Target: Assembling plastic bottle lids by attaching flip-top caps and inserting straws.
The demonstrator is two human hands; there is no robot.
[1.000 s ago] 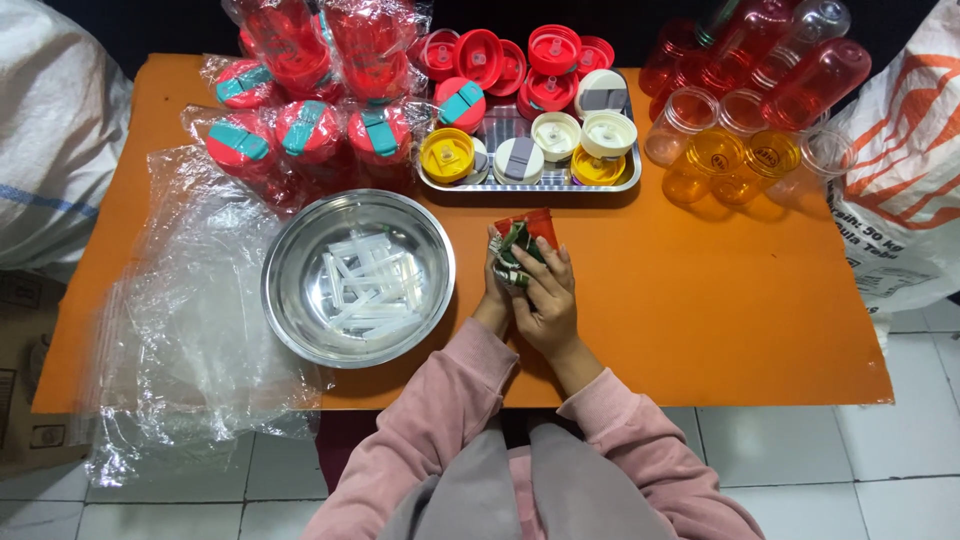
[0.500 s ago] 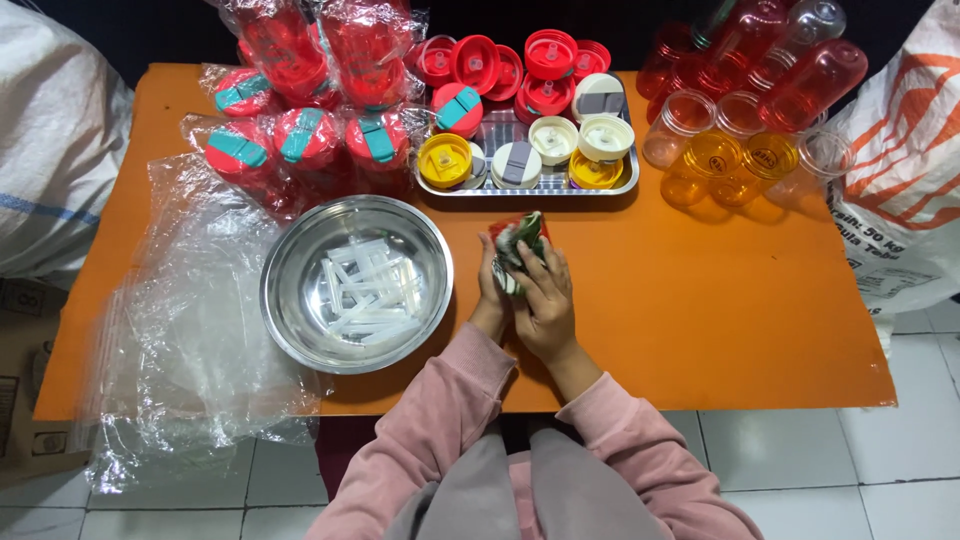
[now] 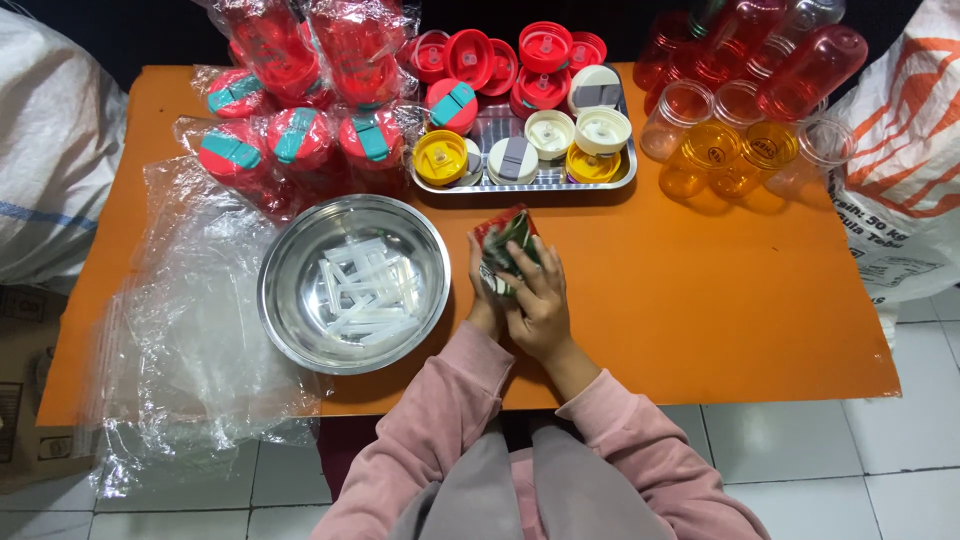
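Both hands grip a red bottle with a green lid part [image 3: 503, 235] over the orange table [image 3: 700, 290], just below the metal tray. My left hand [image 3: 484, 300] supports it from the left and underneath. My right hand [image 3: 540, 300] lies over its top, fingers spread across the green piece. Left of the hands stands a round steel bowl [image 3: 285, 300] holding several clear plastic straws [image 3: 365, 292].
A metal tray [image 3: 625, 180] at the back holds red, yellow and cream lids. Bagged red bottles [image 3: 300, 140] lie at the back left, clear plastic bags [image 3: 190, 340] at the left edge. Red and amber bottles [image 3: 740, 110] lie at the back right beside a white sack [image 3: 915, 160].
The hands and the red bottle have stayed in nearly the same spot; only the fingers shifted slightly on it.
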